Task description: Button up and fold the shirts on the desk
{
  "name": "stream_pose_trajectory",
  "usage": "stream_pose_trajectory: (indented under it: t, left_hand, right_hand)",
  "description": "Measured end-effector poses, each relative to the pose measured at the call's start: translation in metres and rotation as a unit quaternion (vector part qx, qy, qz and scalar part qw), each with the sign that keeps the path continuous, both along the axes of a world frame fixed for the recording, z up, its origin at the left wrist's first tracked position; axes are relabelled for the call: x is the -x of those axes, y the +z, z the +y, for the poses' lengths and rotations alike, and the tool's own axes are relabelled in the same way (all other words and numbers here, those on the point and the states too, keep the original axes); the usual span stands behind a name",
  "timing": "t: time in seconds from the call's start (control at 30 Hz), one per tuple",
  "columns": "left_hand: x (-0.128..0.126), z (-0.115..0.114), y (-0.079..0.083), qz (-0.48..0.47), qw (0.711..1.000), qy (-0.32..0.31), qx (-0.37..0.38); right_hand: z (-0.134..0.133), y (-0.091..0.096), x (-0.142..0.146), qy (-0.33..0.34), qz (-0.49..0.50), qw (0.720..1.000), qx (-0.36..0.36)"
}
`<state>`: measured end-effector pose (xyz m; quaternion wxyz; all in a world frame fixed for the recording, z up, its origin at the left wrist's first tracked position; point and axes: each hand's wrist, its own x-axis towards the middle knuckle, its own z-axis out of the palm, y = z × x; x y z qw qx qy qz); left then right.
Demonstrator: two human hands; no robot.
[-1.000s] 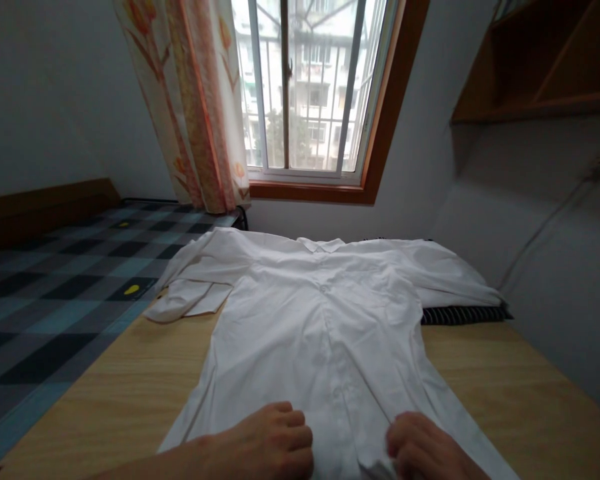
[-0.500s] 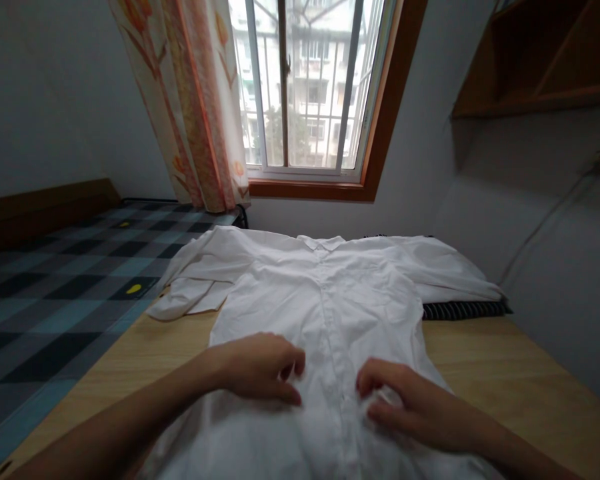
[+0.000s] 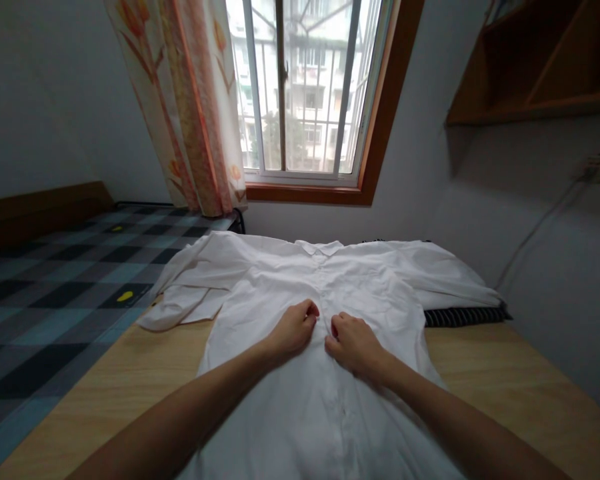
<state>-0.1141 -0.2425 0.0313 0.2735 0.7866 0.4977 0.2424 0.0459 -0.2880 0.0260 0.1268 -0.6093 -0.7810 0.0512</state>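
Observation:
A white button-up shirt (image 3: 270, 293) lies front up, its collar at the far end and its sleeves spread to both sides. My left hand (image 3: 294, 328) is at the middle of the chest, just left of the button placket, with thumb and fingers pinched on the cloth. Across the placket, close by, my right hand (image 3: 354, 343) has its fingers curled and closed on the fabric too. The fingertips partly hide the bit of placket between them. Below the hands the shirt front runs toward me, slightly wrinkled.
The shirt rests on a light wooden board (image 3: 485, 363). A dark striped cloth (image 3: 465, 316) shows under the right sleeve. To the left is a checked bed cover (image 3: 55, 293). Ahead are a window (image 3: 310, 100) and a flowered curtain (image 3: 190, 107); a wooden shelf (image 3: 525, 110) hangs at right.
Both hands have moved forward up the shirt and closer together at the placket. Their fingers, apart before, are now closed on the cloth. The view has tilted slightly.

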Motion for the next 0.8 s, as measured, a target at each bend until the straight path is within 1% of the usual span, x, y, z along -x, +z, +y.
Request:
stream_pose_trajectory:
  t: [0.07, 0.13, 0.27, 0.33, 0.43, 0.57, 0.63, 0.7, 0.8]
  left_hand:
    - [0.000, -0.006, 0.001, 0.032, 0.999, -0.004, -0.004]
    - [-0.002, -0.011, 0.001, 0.082, 0.996, -0.012, -0.018]
    - [-0.007, -0.018, -0.002, 0.145, 0.988, -0.019, -0.048]
    - [-0.010, -0.017, -0.001, 0.167, 0.985, -0.012, -0.040]
    - [-0.012, -0.013, 0.003, 0.194, 0.981, -0.014, -0.025]
    - [-0.014, -0.010, 0.013, 0.207, 0.978, -0.025, -0.015]
    - [-0.014, -0.009, 0.016, 0.200, 0.980, -0.023, 0.001]
    - [-0.014, -0.008, 0.017, 0.181, 0.983, -0.024, 0.018]
    - [-0.012, -0.005, 0.015, 0.143, 0.988, -0.032, 0.042]
  right_hand:
    - [0.002, -0.002, -0.005, -0.011, 0.034, 0.999, 0.000]
    - [0.005, -0.003, -0.009, -0.027, 0.090, 0.996, 0.008]
    - [0.008, -0.003, -0.016, -0.039, 0.193, 0.980, 0.023]
    - [0.008, -0.003, -0.019, -0.042, 0.235, 0.971, 0.033]
    - [0.007, -0.006, -0.020, -0.059, 0.300, 0.950, 0.062]
    - [0.006, -0.011, -0.018, -0.091, 0.382, 0.916, 0.083]
    - [0.006, -0.012, -0.016, -0.096, 0.414, 0.901, 0.090]
    - [0.006, -0.013, -0.014, -0.097, 0.428, 0.895, 0.083]
    - [0.006, -0.014, -0.012, -0.100, 0.421, 0.899, 0.069]
